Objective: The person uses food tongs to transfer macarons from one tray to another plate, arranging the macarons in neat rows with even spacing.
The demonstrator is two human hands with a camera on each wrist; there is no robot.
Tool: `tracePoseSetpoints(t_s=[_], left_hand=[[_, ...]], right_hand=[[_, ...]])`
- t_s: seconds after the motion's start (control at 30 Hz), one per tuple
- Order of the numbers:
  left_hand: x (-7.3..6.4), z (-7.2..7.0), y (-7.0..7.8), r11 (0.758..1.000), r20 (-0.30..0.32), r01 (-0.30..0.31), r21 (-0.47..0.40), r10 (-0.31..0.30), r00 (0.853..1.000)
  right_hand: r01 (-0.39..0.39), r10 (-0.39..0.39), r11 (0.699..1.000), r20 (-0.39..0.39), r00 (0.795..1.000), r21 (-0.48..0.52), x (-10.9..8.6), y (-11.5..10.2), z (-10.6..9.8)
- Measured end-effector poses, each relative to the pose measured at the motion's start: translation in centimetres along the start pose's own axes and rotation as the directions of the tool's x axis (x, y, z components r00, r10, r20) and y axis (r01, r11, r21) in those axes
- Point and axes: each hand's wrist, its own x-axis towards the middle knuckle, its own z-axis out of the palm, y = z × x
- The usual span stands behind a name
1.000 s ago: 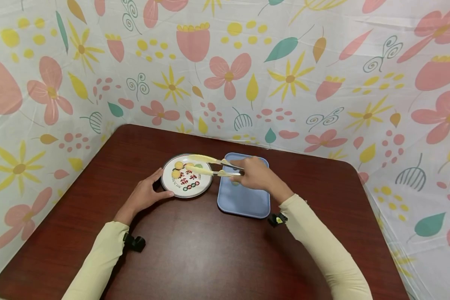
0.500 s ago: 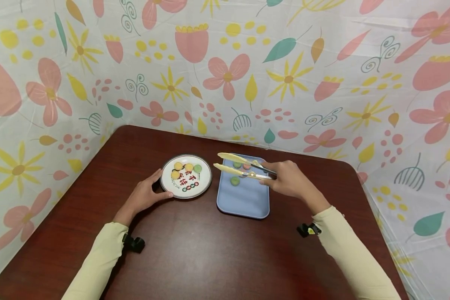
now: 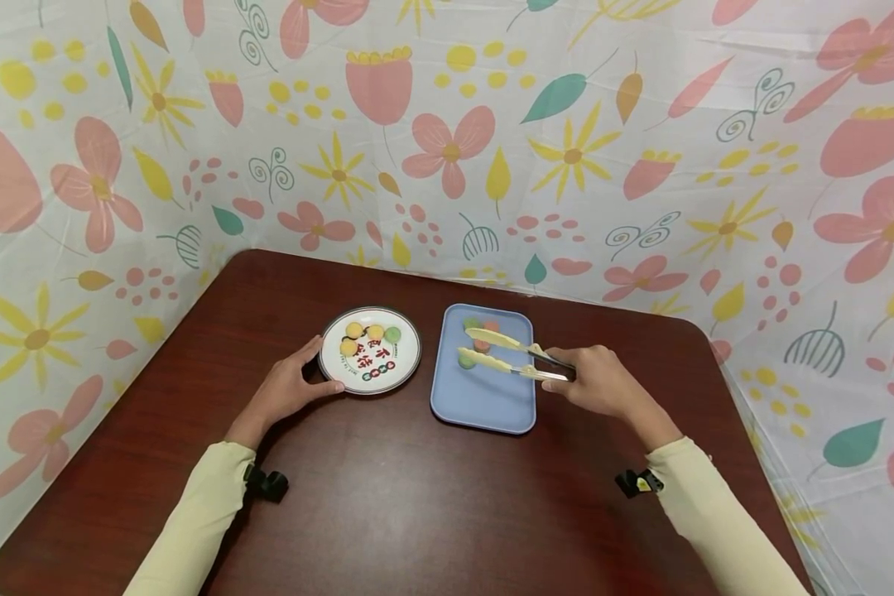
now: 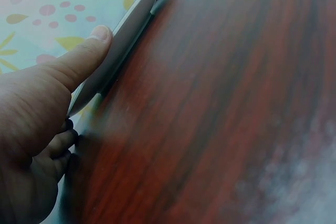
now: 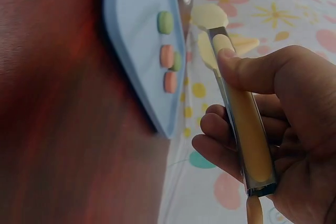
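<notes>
My left hand (image 3: 286,385) holds the left side of a round white plate (image 3: 410,364) with dark rim lines, its thumb lying on the rim in the left wrist view. Several yellow macarons (image 3: 353,330) and a green macaron (image 3: 392,334) lie on the plate, beside red lettering. My right hand (image 3: 603,379) grips a pair of tongs (image 3: 492,337) with cream tips and metal arms. Nothing shows between the spread tips, which hover over the blue tray (image 3: 484,406). On the tray lie green macarons (image 5: 165,22) and pink macarons (image 5: 167,56), partly hidden by the tongs in the head view.
The dark red-brown table (image 3: 387,513) has rounded corners. A white curtain (image 3: 447,232) with flower prints hangs behind it and along both sides. Plate and tray stand side by side, a narrow gap between them.
My right hand has drawn the tongs from above the plate rightward to over the tray, uncovering the green macaron on the plate. My left hand has stayed at the plate.
</notes>
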Motion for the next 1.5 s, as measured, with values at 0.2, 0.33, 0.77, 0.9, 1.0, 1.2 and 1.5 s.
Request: tracePoseSetpoints(t_s=[0.2,0.33,0.77,0.9,1.0,1.2,1.5], left_hand=[[-0.1,0.1,0.0,1.000,-0.001,-0.002,-0.007,0.002,1.000],[0.0,0.1,0.0,1.000,-0.004,-0.001,-0.002,0.001,1.000],[-0.1,0.0,0.1,1.000,-0.006,0.000,0.003,0.000,1.000],[-0.1,0.0,0.1,1.000,-0.006,-0.002,-0.001,0.002,1.000],[-0.1,0.0,0.1,1.000,-0.004,-0.002,-0.002,0.002,1.000],[0.0,0.0,0.0,1.000,-0.003,-0.004,-0.002,0.004,1.000],[0.0,0.0,-0.1,1.000,-0.004,-0.007,0.001,0.007,1.000]], right_hand=[[-0.003,0.003,1.000,-0.003,1.000,0.011,-0.6,0.8,1.2],[0.007,-0.007,1.000,-0.009,1.000,0.010,-0.8,1.1,1.7],[0.007,-0.007,1.000,-0.005,1.000,0.013,-0.8,1.3,2.6],[0.004,-0.004,1.000,0.001,1.000,0.011,-0.8,1.4,2.7],[0.000,0.000,1.000,0.006,1.000,0.009,-0.8,1.4,2.8],[-0.006,0.006,1.000,0.015,1.000,0.009,-0.9,1.3,2.8],[-0.016,0.016,1.000,0.020,1.000,0.014,-1.0,1.2,2.7]])
